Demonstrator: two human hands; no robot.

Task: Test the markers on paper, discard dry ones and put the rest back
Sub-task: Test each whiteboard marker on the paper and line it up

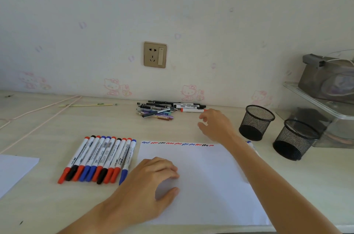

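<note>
While we hold the sheet down and reach to the back of the desk, the scene reads like this, biggest thing first.

Desk: our pale wooden desk (pixel 191 130) carries everything, running back to the papered wall.
Test paper: the white sheet (pixel 206 185) lies in front of us, with a row of red, blue and black squiggles (pixel 177 143) along its far edge.
Left hand: our left hand (pixel 151 182) rests on the near left part of the sheet, fingers loosely curved and gripping nothing, pinning the paper.
Right hand: our right hand (pixel 216 124) hovers beyond the sheet's far edge with fingers loose and nothing in it, just beside the cap end of a red-capped marker (pixel 191 110).
Tested markers: ten capped markers (pixel 99 159) lie in a neat row just left of the sheet.
Pen holders: two black mesh cups (pixel 256 122) stand to the right, well apart from the row; what they hold we cannot tell.
Back pile: a loose heap of pens and markers (pixel 162 110) sits against the wall, the red-capped one at its near right edge.
Step in hand: we judge this to be fetching another marker to test, or just having set one down; we cannot tell which.
Next move: if fetching, we need to close finger and thumb round the red-capped barrel, bring it over the sheet and uncap it for a stroke.
</note>
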